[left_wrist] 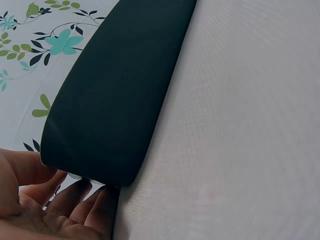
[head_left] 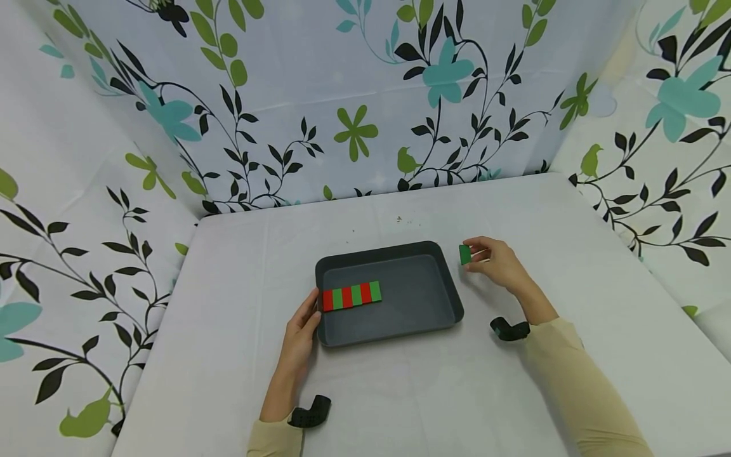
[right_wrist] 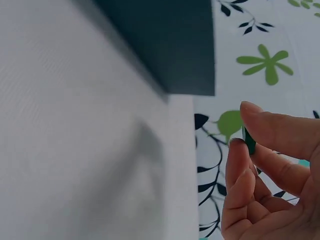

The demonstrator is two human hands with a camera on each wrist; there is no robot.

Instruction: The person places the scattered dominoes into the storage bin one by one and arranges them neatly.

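Observation:
A dark grey rectangular tray (head_left: 419,304) stands on the table, and its outer wall shows in both wrist views. Inside, red and green tiles (head_left: 351,296) alternate in a row running from the left wall toward the middle. My left hand (head_left: 298,331) holds the tray's left end, thumb at the rim and fingers against the end wall. Just off the tray's right side, my right hand (head_left: 495,261) pinches a green tile (head_left: 465,254) between thumb and fingertips. In the right wrist view that tile (right_wrist: 249,141) is seen nearly edge-on.
A white cloth covers the table (head_left: 394,393). Behind and at both sides hang curtains (head_left: 308,82) printed with leaves and flowers. A black wrist camera sits at each sleeve cuff, the left one (head_left: 310,411) below the tray and the right one (head_left: 510,329) to its right.

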